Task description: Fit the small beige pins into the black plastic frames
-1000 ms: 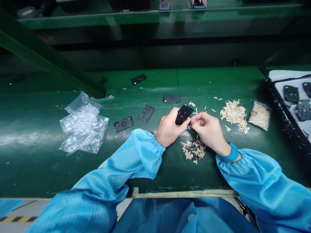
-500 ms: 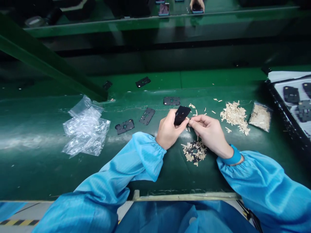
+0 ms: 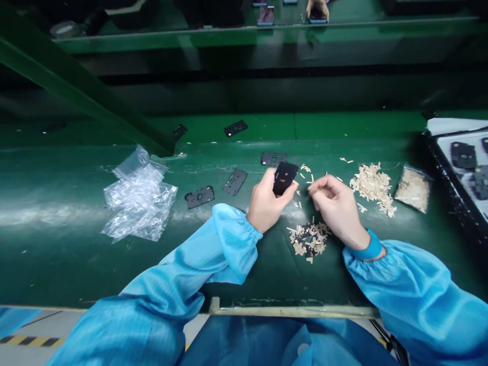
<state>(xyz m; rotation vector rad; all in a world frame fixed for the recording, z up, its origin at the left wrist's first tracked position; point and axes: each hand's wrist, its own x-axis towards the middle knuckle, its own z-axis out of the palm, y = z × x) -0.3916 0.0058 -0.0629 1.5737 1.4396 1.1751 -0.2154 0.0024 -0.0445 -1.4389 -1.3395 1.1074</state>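
Observation:
My left hand (image 3: 264, 204) is closed around a flat black plastic phone part (image 3: 285, 178), held tilted above the bench. Just to its right, my right hand (image 3: 336, 209) is apart from the part, with thumb and fingertips pinched together; anything between them is too small to make out. Below the hands lies a small heap of tan strips mixed with black bits (image 3: 309, 240). A few loose tan strips (image 3: 306, 168) are scattered behind the fingers. Similar black plastic parts (image 3: 200, 197) lie flat on the left, one (image 3: 268, 158) right behind my left hand.
Clear plastic bags (image 3: 141, 198) are piled at left near a slanting green post (image 3: 114, 107). At right are a larger heap of tan strips (image 3: 371, 185), a filled zip bag (image 3: 414, 189) and a black-edged tray (image 3: 438, 168) of black parts. Another person's hand (image 3: 318, 10) shows beyond.
My right hand has drawn away from the black part to the right, leaving a gap. My left hand still holds the part, now turned slightly. The whole view has shifted a little.

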